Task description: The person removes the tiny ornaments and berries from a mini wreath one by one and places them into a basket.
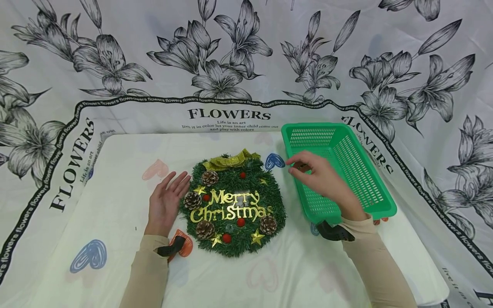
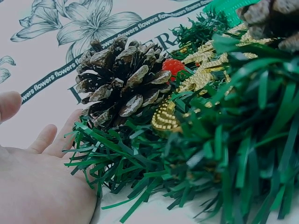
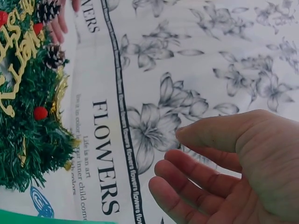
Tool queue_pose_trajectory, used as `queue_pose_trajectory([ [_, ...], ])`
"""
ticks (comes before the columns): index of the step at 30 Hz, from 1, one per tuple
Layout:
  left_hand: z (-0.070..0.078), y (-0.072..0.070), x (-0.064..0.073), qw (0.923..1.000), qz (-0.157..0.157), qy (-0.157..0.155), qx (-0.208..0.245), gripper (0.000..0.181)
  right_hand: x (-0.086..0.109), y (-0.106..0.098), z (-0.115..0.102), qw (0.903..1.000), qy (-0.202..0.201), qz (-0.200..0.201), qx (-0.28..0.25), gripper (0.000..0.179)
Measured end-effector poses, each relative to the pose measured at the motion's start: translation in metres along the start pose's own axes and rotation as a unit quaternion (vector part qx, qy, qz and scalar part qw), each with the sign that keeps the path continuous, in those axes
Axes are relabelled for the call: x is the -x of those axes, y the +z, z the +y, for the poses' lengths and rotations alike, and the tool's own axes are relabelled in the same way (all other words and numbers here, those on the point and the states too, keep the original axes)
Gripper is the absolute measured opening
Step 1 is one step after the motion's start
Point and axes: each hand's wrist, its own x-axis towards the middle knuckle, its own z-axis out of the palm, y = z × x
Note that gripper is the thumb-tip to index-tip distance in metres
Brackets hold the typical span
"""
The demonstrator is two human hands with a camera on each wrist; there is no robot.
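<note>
relaxed left hand [image 1: 165, 205] perhaps touches the wreath [image 1: 252, 182]; loose right hand [image 1: 322, 176] partly hides the green basket [image 1: 355, 167].

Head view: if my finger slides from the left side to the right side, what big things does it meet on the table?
Big blue heart → left hand → wreath → green basket.
</note>
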Motion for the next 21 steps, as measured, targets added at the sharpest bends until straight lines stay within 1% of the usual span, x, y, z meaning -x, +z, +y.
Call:
queue_pose_trajectory([
  [5,0.000,0.000,0.001,1.0000,-0.003,-0.001,0.000,0.063,0.003,0.003,-0.008,0.9998,-0.010,-0.016,0.001,0.020],
  [14,0.000,0.001,0.002,1.0000,-0.009,0.001,0.000,0.063,0.009,0.011,-0.016,0.9995,-0.007,-0.029,-0.014,0.020],
  [21,-0.001,0.000,0.001,1.0000,-0.001,0.003,-0.006,0.062,0.013,0.019,-0.017,0.9985,-0.014,-0.043,-0.029,0.020],
])
